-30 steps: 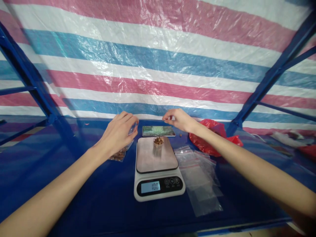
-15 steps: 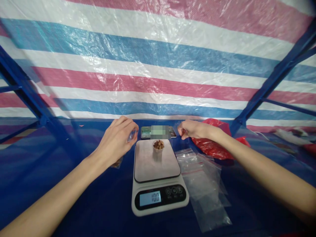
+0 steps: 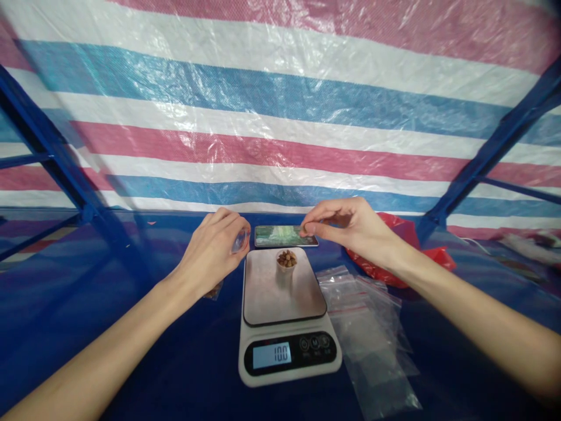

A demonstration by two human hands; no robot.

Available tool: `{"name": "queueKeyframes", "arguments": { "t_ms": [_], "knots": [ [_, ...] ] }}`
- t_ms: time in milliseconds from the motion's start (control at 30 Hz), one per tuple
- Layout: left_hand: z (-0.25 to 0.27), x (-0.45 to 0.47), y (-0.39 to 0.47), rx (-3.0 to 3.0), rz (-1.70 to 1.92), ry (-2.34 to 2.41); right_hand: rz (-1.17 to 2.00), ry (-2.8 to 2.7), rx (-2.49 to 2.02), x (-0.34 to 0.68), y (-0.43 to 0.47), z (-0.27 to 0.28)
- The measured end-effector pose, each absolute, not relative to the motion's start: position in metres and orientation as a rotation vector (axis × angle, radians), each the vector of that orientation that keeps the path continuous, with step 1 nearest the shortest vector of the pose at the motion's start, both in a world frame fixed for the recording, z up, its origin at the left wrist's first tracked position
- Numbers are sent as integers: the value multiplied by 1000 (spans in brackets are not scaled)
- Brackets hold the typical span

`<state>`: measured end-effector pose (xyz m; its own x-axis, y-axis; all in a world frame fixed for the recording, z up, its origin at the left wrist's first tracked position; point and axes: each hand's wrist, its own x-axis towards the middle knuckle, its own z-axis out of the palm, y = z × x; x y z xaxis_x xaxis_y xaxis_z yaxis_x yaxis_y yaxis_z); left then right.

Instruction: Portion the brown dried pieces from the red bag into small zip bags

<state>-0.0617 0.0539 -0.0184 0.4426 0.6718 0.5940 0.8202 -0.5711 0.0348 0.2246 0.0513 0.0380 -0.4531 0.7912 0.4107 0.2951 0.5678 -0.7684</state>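
Note:
A white kitchen scale (image 3: 289,351) with a steel plate stands in the middle, its display reading 10.0. Toward the back of its plate sits a small cup (image 3: 286,269) filled with brown pellets or nuts. My left hand (image 3: 219,241), left of the plate, is curled round a small clear plastic cup (image 3: 239,240), mostly hidden by the fingers. My right hand (image 3: 355,225) is at the back right with thumb and fingertips pinched together in front of a phone (image 3: 284,235). A tiny brownish piece seems to be between them, too small to name.
Clear zip bags (image 3: 372,339) lie overlapping right of the scale. Behind my right forearm is a crumpled red plastic bag (image 3: 401,231). A small packet (image 3: 214,291) peeks out under my left wrist. Blue metal frame bars (image 3: 477,164) stand before a striped tarp (image 3: 280,111).
My right hand has moved left from beside the red bag to over the phone's right end, turning so the pinched fingertips show. My left hand keeps the clear cup. The reading stays 10.0.

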Motion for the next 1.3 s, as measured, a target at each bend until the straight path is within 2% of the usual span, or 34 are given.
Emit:
{"name": "queueKeyframes", "arguments": {
  "t_ms": [167, 600, 800, 1300],
  "knots": [
    [-20, -60, 53, -2432, -815, -1289, 844, -1825, -879, 223, 51, 19],
    [-25, -52, 50, -2502, -820, -1307, 607, -2173, -865, 204, 44, 14],
    [-25, -51, 50, -2504, -865, -1345, 673, -2178, -810, 206, 40, 13],
    [-21, -39, 40, -2562, -1004, -1378, 840, -1956, -933, 207, 38, -34]
  ]
}}
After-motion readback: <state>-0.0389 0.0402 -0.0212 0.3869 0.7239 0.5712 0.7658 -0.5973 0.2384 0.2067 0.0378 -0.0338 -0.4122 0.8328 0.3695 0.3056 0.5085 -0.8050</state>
